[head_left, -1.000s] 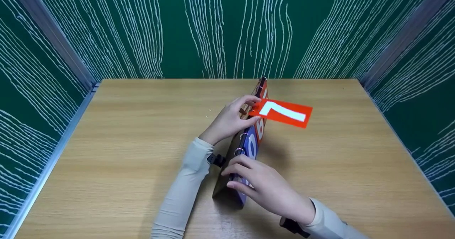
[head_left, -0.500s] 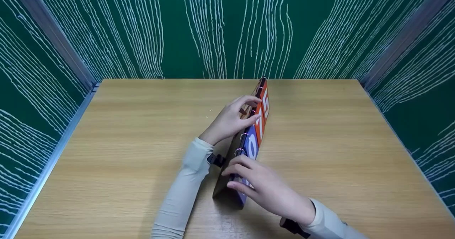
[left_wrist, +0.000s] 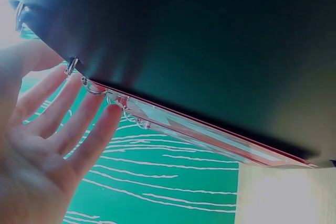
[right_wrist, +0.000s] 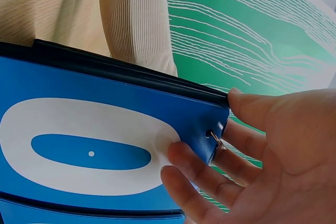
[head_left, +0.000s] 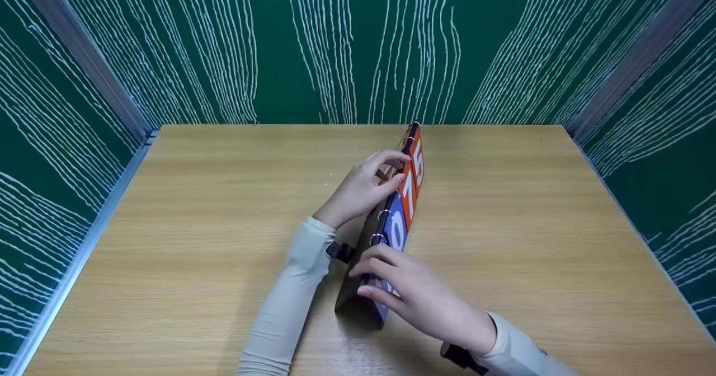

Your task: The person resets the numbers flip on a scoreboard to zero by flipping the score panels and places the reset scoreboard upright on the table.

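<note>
A flip scoreboard (head_left: 361, 278) stands tent-like on the table, its number cards facing right. Red cards reading 7 (head_left: 409, 196) and 5 (head_left: 419, 162) hang on the far half, with a blue 0 card (head_left: 396, 229) on the near half. My left hand (head_left: 361, 188) is at the top edge beside the 7, fingers bent loosely and fingertips right at the metal rings (left_wrist: 94, 86). At the near end my right hand (head_left: 428, 295) grips the upper corner, with its thumb on the corner and two fingers (right_wrist: 194, 174) over the blue face.
The scoreboard stands on a wooden table (head_left: 224, 197). Green walls (head_left: 369, 46) with white wavy lines rise at the back and both sides. Tiny pale specks (head_left: 328, 179) lie left of my left hand. Dark straps with small devices (head_left: 340, 251) circle both wrists.
One second ago the red 7 card stuck out to the right, above a card showing a 6. It has swung down flat against the board. My left thumb has drawn back slightly; my right hand stayed put.
</note>
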The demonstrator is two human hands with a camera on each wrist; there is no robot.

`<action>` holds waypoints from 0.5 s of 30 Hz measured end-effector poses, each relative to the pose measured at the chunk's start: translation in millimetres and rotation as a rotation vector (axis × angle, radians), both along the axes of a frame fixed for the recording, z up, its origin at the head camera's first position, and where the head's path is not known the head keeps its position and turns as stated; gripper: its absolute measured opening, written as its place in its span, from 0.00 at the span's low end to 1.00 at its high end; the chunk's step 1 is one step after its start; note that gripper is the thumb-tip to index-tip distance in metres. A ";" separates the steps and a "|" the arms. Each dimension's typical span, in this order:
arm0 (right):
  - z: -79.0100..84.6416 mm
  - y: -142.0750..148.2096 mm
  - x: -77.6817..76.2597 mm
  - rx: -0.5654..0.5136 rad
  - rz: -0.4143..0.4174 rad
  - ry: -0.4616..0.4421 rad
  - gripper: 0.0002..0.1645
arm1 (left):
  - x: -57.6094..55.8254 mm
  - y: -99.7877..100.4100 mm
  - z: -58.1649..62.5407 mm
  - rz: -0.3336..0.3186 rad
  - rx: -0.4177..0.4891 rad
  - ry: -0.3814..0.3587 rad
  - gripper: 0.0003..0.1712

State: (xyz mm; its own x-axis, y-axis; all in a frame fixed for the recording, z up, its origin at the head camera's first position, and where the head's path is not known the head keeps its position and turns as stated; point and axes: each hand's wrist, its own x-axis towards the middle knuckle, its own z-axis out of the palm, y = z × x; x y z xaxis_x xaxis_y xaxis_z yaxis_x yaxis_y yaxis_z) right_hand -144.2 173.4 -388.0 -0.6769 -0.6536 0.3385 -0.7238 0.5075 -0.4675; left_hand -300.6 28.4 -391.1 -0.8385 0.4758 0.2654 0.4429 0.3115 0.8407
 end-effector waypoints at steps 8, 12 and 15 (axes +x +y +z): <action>0.4 0.6 0.4 0.001 -0.002 -0.010 0.13 | 0.2 0.2 -0.2 0.018 0.012 -0.009 0.18; 1.1 0.8 0.9 0.001 0.000 -0.008 0.13 | -0.3 0.3 -0.1 0.035 0.009 0.001 0.17; 1.3 1.1 0.9 0.005 -0.003 -0.014 0.14 | -0.6 0.1 0.0 0.047 0.010 -0.001 0.17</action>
